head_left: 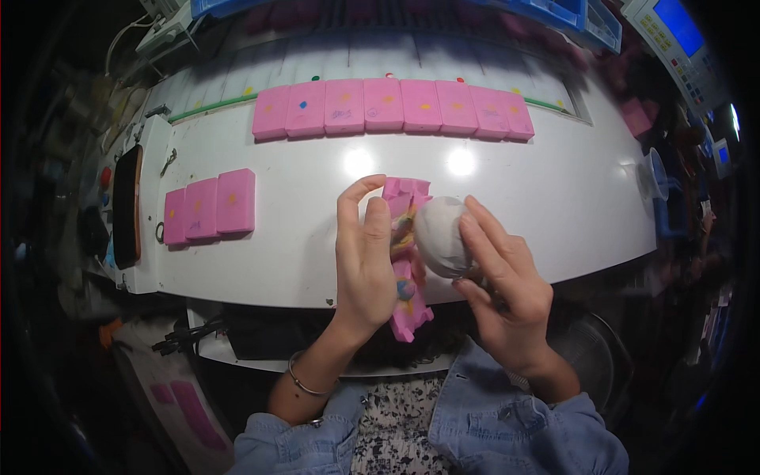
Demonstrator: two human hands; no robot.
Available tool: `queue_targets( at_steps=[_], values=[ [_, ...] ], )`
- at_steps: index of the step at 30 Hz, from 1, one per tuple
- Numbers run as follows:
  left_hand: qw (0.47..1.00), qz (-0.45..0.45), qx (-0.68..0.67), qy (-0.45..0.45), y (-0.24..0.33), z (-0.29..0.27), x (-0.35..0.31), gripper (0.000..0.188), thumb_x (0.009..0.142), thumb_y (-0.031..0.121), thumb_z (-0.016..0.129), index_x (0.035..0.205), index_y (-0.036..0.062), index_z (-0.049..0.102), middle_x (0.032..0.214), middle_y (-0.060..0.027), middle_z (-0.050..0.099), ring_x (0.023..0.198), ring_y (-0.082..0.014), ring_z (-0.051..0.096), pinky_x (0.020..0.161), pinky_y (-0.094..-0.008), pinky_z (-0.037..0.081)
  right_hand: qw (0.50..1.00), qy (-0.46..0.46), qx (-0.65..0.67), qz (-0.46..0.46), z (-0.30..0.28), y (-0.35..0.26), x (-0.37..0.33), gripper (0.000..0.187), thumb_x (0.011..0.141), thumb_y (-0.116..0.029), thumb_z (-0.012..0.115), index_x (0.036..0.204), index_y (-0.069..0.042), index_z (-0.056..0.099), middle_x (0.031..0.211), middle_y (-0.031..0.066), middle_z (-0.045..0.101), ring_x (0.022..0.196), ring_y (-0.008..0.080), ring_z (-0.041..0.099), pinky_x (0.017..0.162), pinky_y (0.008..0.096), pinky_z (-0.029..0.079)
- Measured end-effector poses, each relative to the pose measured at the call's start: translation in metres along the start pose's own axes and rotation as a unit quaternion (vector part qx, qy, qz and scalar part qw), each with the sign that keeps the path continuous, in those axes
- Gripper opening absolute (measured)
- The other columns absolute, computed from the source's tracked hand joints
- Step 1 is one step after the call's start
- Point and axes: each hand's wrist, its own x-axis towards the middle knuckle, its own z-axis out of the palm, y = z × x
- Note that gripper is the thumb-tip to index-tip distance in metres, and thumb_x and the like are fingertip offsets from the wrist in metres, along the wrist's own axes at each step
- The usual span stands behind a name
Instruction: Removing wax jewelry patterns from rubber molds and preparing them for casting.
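Observation:
My left hand (366, 265) grips a pink mould block (408, 323) that is turned up on edge over the table's front edge. Its uneven inner side, with yellow and bluish stains, faces right. In my right hand (511, 293) is a rounded, greyish-white pouch-like lump (440, 233), held between thumb and fingers. The lump is close against the block's inner side; whether the two touch, I cannot tell. My left fingers partly hide the block.
Several pink blocks (344, 109) stand in a row along the far side of the white table (301, 190). Three more pink blocks (203, 207) stand at the left, beside a dark brown-rimmed object (127, 206). Blue bins (554, 22) and a blue-screened device (678, 30) lie beyond.

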Motion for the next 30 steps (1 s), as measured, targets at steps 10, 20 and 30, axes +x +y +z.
queue_targets(
  at_steps=[10,20,30],
  values=[
    [0.988,0.149,-0.029,-0.006,-0.008,-0.003,-0.001,0.051,0.096,0.039,0.031,0.127,-0.0012,0.027,0.092,-0.021,0.061,0.078,-0.0236,0.065,0.069,-0.0338,0.055,0.996,0.078,0.037,-0.022,-0.01,-0.014,-0.011,0.063,0.059,0.015,0.062,0.12,0.001,0.053,0.123,0.0271,0.047,0.084,0.0293,0.055,0.074,0.0324,0.047],
    [0.981,0.178,-0.015,0.074,-0.006,-0.001,0.004,0.047,0.096,0.037,0.034,0.122,-0.0027,0.035,0.083,-0.021,0.062,0.069,-0.0234,0.065,0.063,-0.0319,0.054,0.995,-0.058,0.071,0.045,-0.005,-0.008,-0.009,0.065,0.063,0.014,0.059,0.125,-0.002,0.048,0.125,0.0198,0.048,0.089,0.0296,0.055,0.079,0.0334,0.046],
    [0.982,0.153,-0.092,0.068,-0.005,0.0,0.006,0.038,0.096,0.026,0.041,0.117,-0.0062,0.039,0.09,-0.0167,0.06,0.074,-0.0186,0.064,0.064,-0.0282,0.054,0.994,-0.024,0.099,0.05,-0.003,0.001,-0.006,0.064,0.064,0.014,0.059,0.125,0.0,0.048,0.122,0.0195,0.052,0.089,0.0275,0.057,0.078,0.0316,0.047]
  ],
)
